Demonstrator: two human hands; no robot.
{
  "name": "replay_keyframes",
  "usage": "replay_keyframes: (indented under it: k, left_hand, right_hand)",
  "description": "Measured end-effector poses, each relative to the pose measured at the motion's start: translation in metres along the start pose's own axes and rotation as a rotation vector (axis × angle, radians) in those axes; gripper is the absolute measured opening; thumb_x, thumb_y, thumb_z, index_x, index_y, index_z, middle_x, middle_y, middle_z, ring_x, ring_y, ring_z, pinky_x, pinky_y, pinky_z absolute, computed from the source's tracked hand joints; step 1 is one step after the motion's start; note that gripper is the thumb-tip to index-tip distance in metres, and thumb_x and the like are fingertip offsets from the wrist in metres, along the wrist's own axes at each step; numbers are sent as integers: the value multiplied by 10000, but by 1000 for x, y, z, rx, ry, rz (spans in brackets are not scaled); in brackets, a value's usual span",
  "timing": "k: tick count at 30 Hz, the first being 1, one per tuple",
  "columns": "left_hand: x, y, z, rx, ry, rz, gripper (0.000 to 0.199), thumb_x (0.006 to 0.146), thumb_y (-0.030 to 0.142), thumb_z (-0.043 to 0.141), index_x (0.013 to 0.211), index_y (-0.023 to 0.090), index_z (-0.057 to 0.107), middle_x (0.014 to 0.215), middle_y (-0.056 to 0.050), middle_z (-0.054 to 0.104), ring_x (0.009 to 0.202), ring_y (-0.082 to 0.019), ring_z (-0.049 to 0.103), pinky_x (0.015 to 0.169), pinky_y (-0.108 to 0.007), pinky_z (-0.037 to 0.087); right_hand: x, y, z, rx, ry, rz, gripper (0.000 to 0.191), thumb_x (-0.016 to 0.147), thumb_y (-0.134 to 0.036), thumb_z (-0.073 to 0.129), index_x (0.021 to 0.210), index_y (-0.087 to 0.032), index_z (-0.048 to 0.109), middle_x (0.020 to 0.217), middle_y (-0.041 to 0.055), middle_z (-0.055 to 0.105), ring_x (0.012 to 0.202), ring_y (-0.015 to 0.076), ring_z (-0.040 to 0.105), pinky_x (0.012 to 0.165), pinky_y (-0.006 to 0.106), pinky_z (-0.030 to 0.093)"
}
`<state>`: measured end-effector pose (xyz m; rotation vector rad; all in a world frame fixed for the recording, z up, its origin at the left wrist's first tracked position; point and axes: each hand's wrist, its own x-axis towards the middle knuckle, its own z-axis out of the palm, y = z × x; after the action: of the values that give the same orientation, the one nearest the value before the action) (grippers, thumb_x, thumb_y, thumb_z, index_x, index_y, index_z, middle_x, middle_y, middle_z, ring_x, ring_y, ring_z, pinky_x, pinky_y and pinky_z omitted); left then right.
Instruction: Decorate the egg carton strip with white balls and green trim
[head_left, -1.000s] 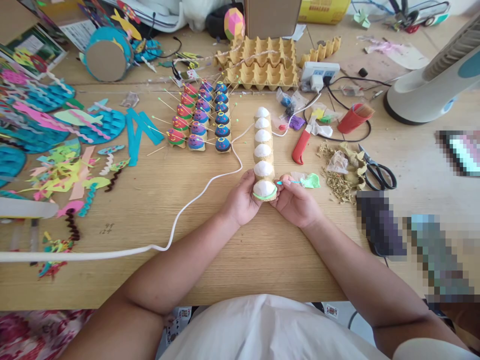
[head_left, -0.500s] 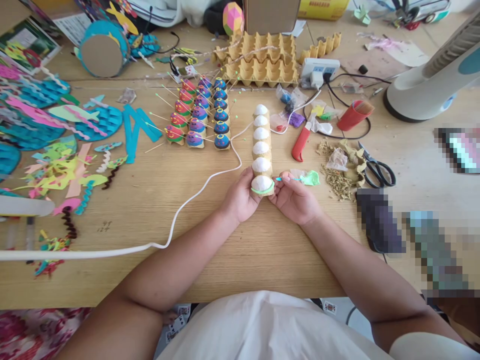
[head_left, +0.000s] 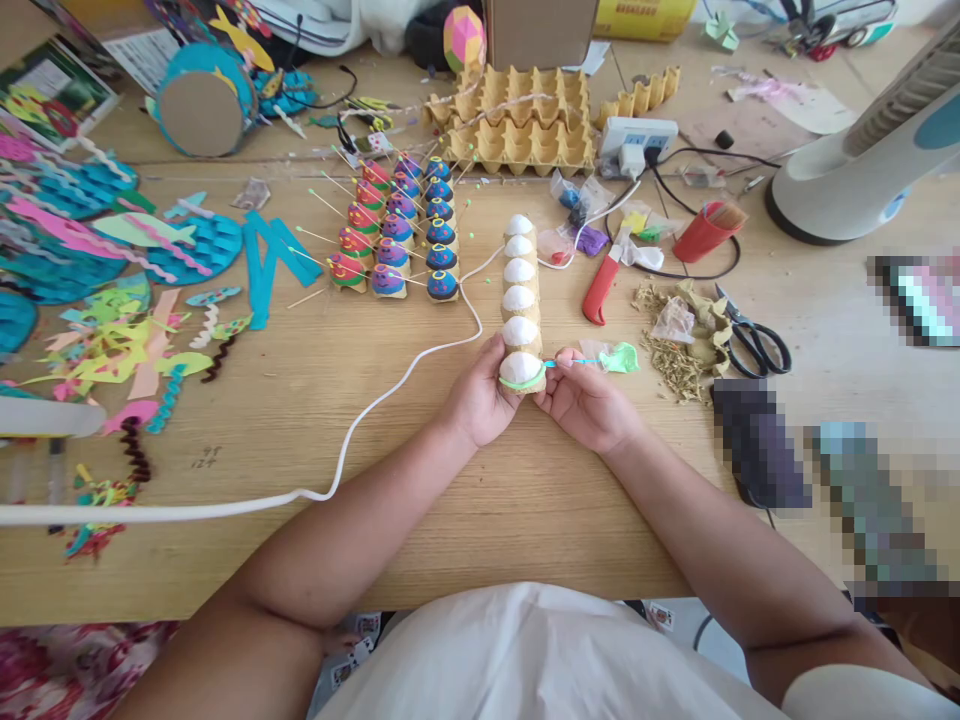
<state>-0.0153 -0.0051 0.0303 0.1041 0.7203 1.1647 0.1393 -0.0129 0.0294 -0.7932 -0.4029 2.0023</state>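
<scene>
Near: 1 left hand (head_left: 484, 400), closed on the near end of 1 carton strip (head_left: 523, 385), which lies lengthwise away from the body at mid-table. 1 right hand (head_left: 592, 405), opposite side of the strip, thumb and index finger pinched on 1 thin blue stick (head_left: 570, 361). Stick tip at the right edge of 1 light-green band (head_left: 523, 384). Contact of the right hand's other fingers with the strip: cannot tell.

Strip bears 6 white domes (head_left: 519, 298) in single file. Band runs round the base of the nearest dome only, so 1 of 6 banded.

Right of the hands: 1 light-green lump (head_left: 621, 357) on a clear wrapper; then 1 pile of straw-coloured shavings (head_left: 667, 368) and 1 pair of scissors (head_left: 759, 342), black-handled.

Mid-distance: 1 red-handled tool (head_left: 600, 290) right of the strip; 1 red cup (head_left: 705, 232) beyond it, tilted. Left of the strip, 3 rows of painted domes: blue row (head_left: 442, 231), 6; purple row (head_left: 397, 226), 6; red row (head_left: 354, 240), at least 5. Pins with small pale heads stick out; too fine to count.

Far: 1 power strip (head_left: 645, 130), 2 plugs in it (1 white, 1 black); egg trays (head_left: 521, 145), overlapped, number unclear; 1 faceted pink-and-yellow ball (head_left: 464, 38); 1 yellow package (head_left: 643, 17).
</scene>
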Motion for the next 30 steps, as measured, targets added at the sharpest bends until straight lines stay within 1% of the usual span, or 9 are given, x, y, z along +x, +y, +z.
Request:
replay_keyframes:
  k: [4, 10, 16, 22, 26, 30]
  left_hand:
    - [-1, 1, 2, -6, -12, -27, 238, 1099, 259, 480, 1012, 186, 689, 876, 16, 755, 704, -83, 706, 637, -183, 579]
    - [-1, 2, 4, -17, 35, -44, 206, 1087, 293, 521, 1059, 177, 689, 909, -3, 783, 738, -100, 739, 632, -190, 590]
    - [0, 3, 5, -43, 18, -47, 262, 1111, 278, 456, 1054, 172, 690, 907, 2, 792, 713, -94, 738, 631, -202, 599]
    - [0, 3, 4, -29, 32, -52, 239, 1095, 277, 498, 1048, 170, 706, 914, -1, 791, 733, -102, 738, 655, -209, 603]
    - [-2, 4, 7, -28, 50, -67, 291, 1113, 291, 448, 1030, 174, 701, 898, 3, 788, 730, -102, 733, 660, -207, 596]
    - [-2, 5, 10, -48, 49, -79, 333, 1126, 295, 411, 1004, 171, 695, 857, 9, 779, 680, -93, 717, 632, -204, 591]
  right_hand:
    - [0, 2, 0, -5, 0, -37, 364, 738, -324, 936, 758, -241, 581, 714, -82, 689, 717, 86, 666, 712, 217, 557]
    - [-1, 4, 0, -14, 13, -70, 323, 779, -295, 899, 766, -249, 579, 729, -76, 693, 719, 99, 662, 690, 232, 543]
    - [0, 4, 2, -8, 10, -67, 353, 751, -314, 925, 758, -245, 579, 713, -80, 673, 710, 93, 644, 693, 226, 534]
    - [0, 5, 2, -34, 12, -78, 377, 752, -335, 929, 759, -249, 562, 715, -83, 659, 708, 95, 632, 682, 230, 521]
    - [0, 5, 1, -41, 2, -84, 388, 756, -338, 930, 757, -249, 552, 717, -88, 656, 713, 91, 627, 688, 223, 522]
    - [0, 6, 1, -31, -9, -87, 370, 756, -311, 931, 751, -248, 566, 711, -84, 656, 713, 91, 630, 688, 223, 527]
